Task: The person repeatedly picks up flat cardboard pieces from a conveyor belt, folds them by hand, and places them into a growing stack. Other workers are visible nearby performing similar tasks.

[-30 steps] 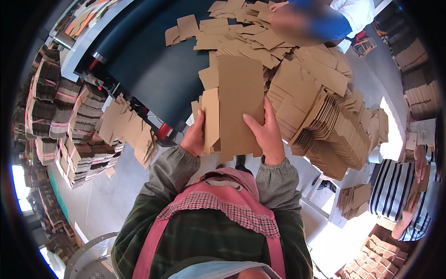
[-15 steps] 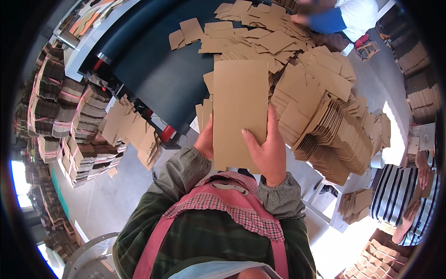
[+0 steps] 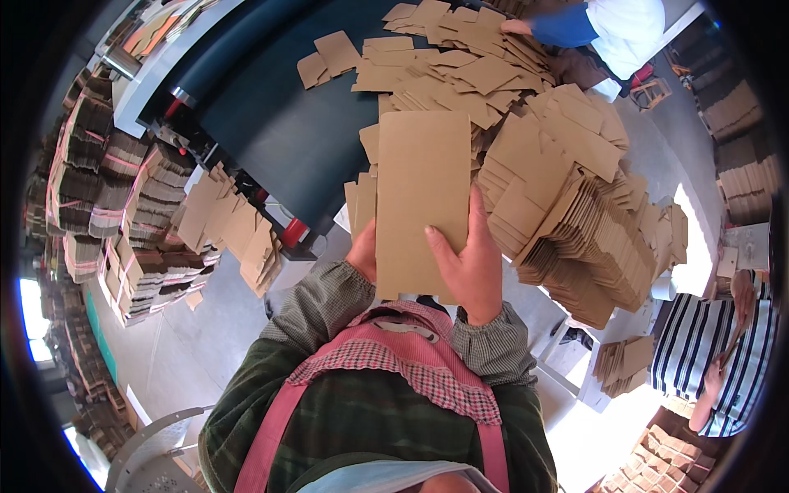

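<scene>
A flat brown cardboard carton blank (image 3: pixel 421 193) stands out in front of my chest, long side running away from me. My right hand (image 3: pixel 470 263) is closed on its right edge, the thumb lying across the top face. At the left edge is my left hand (image 3: pixel 362 252), its fingers going under the blank and mostly hidden. Whether one blank or several lie together I cannot tell. Just beyond, a loose heap of similar blanks (image 3: pixel 460 70) covers part of the dark conveyor belt (image 3: pixel 279 131). To the right of my hands a leaning row of blanks (image 3: pixel 588 246) stands on edge.
Strapped cardboard bundles (image 3: pixel 152 197) are piled at the left, beside a slanting row of blanks (image 3: pixel 234 226). A co-worker in blue and white (image 3: pixel 629 33) reaches over the heap at the far right. Another person in a striped top (image 3: pixel 699 345) holds cardboard at the right.
The blank stays in both my hands, nearly unmoved. The far co-worker's arm has shifted slightly left, and the striped person's hands have moved a little.
</scene>
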{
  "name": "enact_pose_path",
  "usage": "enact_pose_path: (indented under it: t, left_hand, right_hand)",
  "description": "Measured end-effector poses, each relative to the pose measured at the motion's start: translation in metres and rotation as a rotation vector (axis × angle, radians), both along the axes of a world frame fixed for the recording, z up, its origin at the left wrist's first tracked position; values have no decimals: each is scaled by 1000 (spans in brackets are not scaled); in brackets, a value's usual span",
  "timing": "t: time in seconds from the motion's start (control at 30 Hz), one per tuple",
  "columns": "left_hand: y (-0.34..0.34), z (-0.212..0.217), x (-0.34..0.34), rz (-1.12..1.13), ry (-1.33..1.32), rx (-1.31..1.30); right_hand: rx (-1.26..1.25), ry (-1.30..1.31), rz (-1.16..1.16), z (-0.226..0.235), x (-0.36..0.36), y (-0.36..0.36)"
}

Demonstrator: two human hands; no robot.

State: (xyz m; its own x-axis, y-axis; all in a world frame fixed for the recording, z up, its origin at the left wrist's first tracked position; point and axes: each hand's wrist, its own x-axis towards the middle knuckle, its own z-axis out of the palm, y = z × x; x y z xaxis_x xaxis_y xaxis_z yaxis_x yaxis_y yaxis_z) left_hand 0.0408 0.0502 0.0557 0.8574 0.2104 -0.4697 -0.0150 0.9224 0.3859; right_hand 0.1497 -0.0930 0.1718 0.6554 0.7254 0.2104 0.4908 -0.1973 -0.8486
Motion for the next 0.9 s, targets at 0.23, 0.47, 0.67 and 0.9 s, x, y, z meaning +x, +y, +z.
enact_pose_path:
  t: [0.23,0.47,0.67,0.9]
  left_hand:
    - [-5,0,-3,-6,47,43]
    - [4,2,-15,-52,86,53]
    - [-33,5,-1,-131,100,239]
    - [-86,13,9,-330,-111,237]
  right_hand:
    - [89,267,-19,7,0,-10]
    - [143,221,-54,-20,7,-13]
    - [-31,118,-199,-27,3,-56]
    - [335,528,-322,-47,-34,-131]
